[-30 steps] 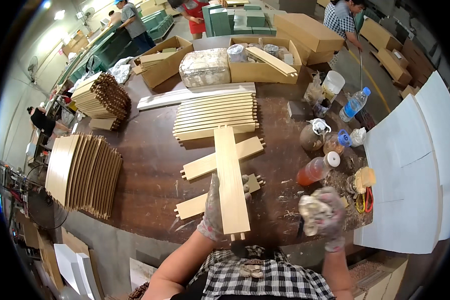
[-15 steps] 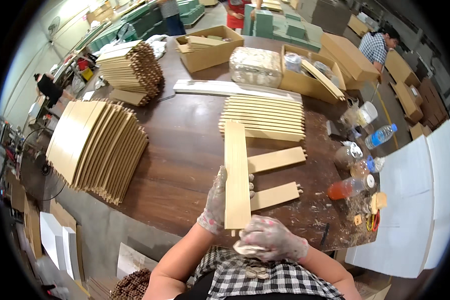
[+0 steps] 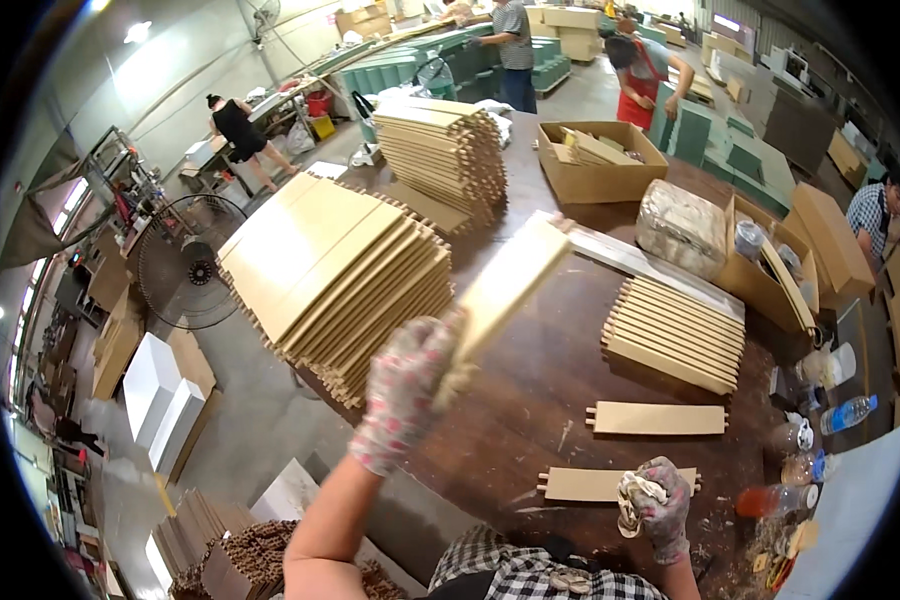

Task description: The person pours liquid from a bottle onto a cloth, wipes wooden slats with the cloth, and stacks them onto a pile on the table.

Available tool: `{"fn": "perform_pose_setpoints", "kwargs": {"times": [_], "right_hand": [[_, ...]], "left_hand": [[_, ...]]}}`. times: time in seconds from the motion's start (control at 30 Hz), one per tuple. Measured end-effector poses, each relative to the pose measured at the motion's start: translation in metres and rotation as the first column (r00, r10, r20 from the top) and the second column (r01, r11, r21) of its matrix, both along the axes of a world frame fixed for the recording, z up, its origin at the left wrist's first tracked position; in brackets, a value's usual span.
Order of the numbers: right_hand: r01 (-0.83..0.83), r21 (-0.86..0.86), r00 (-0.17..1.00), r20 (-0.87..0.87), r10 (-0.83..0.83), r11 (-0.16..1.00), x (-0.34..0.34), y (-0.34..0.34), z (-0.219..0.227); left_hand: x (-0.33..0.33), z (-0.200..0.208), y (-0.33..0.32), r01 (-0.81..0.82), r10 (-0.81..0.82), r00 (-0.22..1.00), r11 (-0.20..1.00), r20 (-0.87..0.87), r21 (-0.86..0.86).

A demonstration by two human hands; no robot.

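Observation:
In patterned work gloves, my left hand point(image 3: 406, 385) grips one end of a pale wooden slat point(image 3: 515, 275), raised and tilted over the table, its far end blurred by motion. My right hand point(image 3: 662, 503) clutches a crumpled whitish cloth point(image 3: 641, 500) above a slat with dowel pegs at its ends point(image 3: 580, 485). A second pegged slat point(image 3: 658, 418) lies a little farther off. Behind it sits a neat row of slats point(image 3: 675, 335). To the left of the raised slat rises a large stack of pegged boards point(image 3: 340, 270), with another stack point(image 3: 440, 150) beyond.
Cardboard boxes point(image 3: 600, 180) and a wrapped block point(image 3: 680, 228) stand along the table's far side. Several bottles point(image 3: 850, 414) line its right edge. A large floor fan point(image 3: 185, 262) is at the left. Other people work farther back, one in a red apron point(image 3: 638, 100).
The view has turned left. My left hand has swung the slat up and toward the stacks. My right hand has come away from the slat, still gripping the cloth.

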State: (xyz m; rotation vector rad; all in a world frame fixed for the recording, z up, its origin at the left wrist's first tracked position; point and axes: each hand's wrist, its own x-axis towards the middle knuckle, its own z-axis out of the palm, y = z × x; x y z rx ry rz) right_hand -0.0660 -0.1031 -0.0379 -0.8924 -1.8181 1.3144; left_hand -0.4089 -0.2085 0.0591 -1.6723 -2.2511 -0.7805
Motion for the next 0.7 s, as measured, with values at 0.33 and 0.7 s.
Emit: {"fn": "perform_pose_setpoints", "kwargs": {"times": [0.33,0.7], "right_hand": [[-0.147,-0.288,0.989,-0.038,0.142,0.946,-0.034,-0.015,0.025],[-0.181,-0.037,0.971,0.154,0.185,0.983,-0.047,-0.038,-0.015]], "left_hand": [[-0.045,-0.044,-0.03,-0.154,0.136,0.986,0.961,-0.093,-0.228],[-0.069,-0.181,-0.044,-0.383,0.298,0.921,0.815,-0.251,-0.435]]}}
